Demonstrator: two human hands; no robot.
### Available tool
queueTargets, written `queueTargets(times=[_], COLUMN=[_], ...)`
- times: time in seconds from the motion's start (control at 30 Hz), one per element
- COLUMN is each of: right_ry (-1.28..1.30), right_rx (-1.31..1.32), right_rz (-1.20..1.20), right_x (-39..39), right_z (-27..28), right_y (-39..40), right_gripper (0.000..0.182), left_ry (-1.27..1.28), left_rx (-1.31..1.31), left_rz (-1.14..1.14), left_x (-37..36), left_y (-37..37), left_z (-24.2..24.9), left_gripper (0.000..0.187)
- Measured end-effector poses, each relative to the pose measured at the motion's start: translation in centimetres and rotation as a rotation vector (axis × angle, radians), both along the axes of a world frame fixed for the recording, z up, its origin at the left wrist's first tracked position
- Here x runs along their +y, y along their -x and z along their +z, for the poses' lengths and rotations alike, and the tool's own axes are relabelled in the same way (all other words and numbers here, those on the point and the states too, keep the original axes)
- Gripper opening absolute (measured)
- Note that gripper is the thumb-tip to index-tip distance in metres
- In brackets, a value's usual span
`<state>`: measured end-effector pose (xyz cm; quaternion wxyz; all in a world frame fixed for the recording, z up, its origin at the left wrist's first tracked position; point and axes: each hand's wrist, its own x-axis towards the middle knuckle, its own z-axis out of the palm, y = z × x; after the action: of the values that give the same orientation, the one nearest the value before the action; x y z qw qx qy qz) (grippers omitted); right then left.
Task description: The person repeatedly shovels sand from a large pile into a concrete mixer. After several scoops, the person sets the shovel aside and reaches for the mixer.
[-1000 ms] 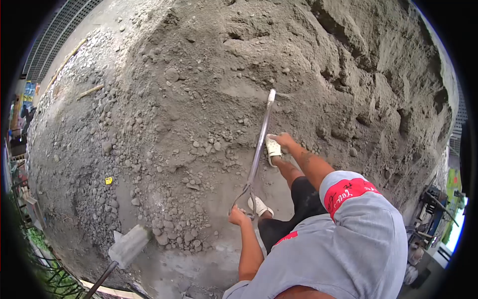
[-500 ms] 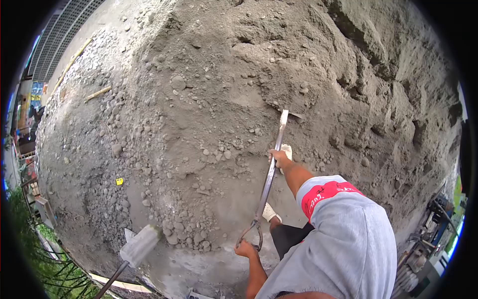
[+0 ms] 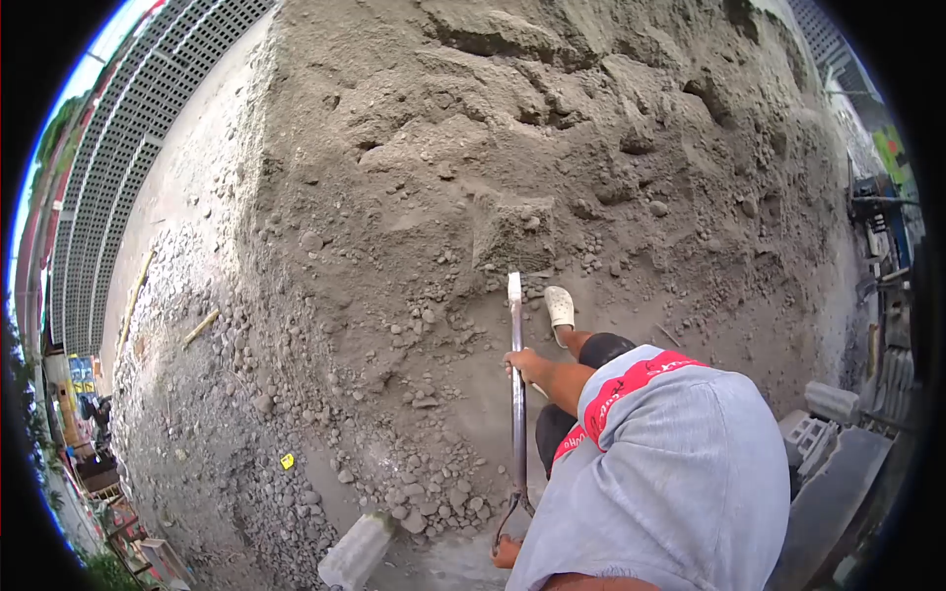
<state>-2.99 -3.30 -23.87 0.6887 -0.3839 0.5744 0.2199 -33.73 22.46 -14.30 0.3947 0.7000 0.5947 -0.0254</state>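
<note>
My right hand (image 3: 522,364) is closed around the metal shaft of a shovel (image 3: 518,424). Lower down, at the shovel's looped handle, my left hand (image 3: 507,552) is closed on the grip. The upper end of the shaft, with a pale, worn part, meets the grey soil (image 3: 517,231) at the foot of a dug bank; the blade is mostly hidden there. Just right of that end is a light clog (image 3: 560,305) on one foot. My grey shirt (image 3: 680,473) with a red band fills the lower right.
Loose stones (image 3: 434,492) lie left of the shaft. At the bottom is a pale block (image 3: 357,552), with a small yellow object (image 3: 287,461) farther left. Perforated blocks (image 3: 99,207) are stacked at upper left. A grey board (image 3: 833,502) and more blocks stand at right.
The view has turned and shifted. The shovel now stands nearly upright in the picture, its blade end lower and further left. The clog beside it points up, and both hands still hold the shovel.
</note>
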Motion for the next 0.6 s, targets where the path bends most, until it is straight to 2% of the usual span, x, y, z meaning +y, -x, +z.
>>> queueTargets(times=[0.17, 0.33, 0.4, 0.47, 0.5, 0.6], right_ry=[-0.131, -0.213, -0.212, -0.102, -0.277, -0.09], right_rx=[0.029, 0.061, 0.068, -0.151, -0.041, 0.028], right_rz=[-0.277, -0.523, -0.647, -0.842, -0.864, -1.095], right_x=[3.9, 3.0, -0.3, -4.0, -5.4, -14.4], right_z=[-1.2, -2.3, -1.6, 0.4, -4.7, -2.9], right_y=[8.5, 15.7, 19.2, 24.0, 25.2, 33.6], right_gripper=[0.01, 0.011, 0.011, 0.009, 0.013, 0.01], left_ry=[-0.007, -0.047, -0.045, -0.035, -0.029, 0.011], left_rx=[-0.019, -0.043, -0.042, -0.032, -0.026, 0.001], left_rz=[-0.226, -0.414, -0.518, -0.62, -0.666, -0.834], left_x=[5.2, 5.0, 3.6, 1.5, 0.1, -5.1], left_y=[-3.1, -6.2, -6.9, -6.7, -6.3, -4.0], left_z=[1.1, 1.4, 1.4, 0.9, 0.4, -1.3], left_gripper=[0.017, 0.02, 0.022, 0.023, 0.024, 0.026])
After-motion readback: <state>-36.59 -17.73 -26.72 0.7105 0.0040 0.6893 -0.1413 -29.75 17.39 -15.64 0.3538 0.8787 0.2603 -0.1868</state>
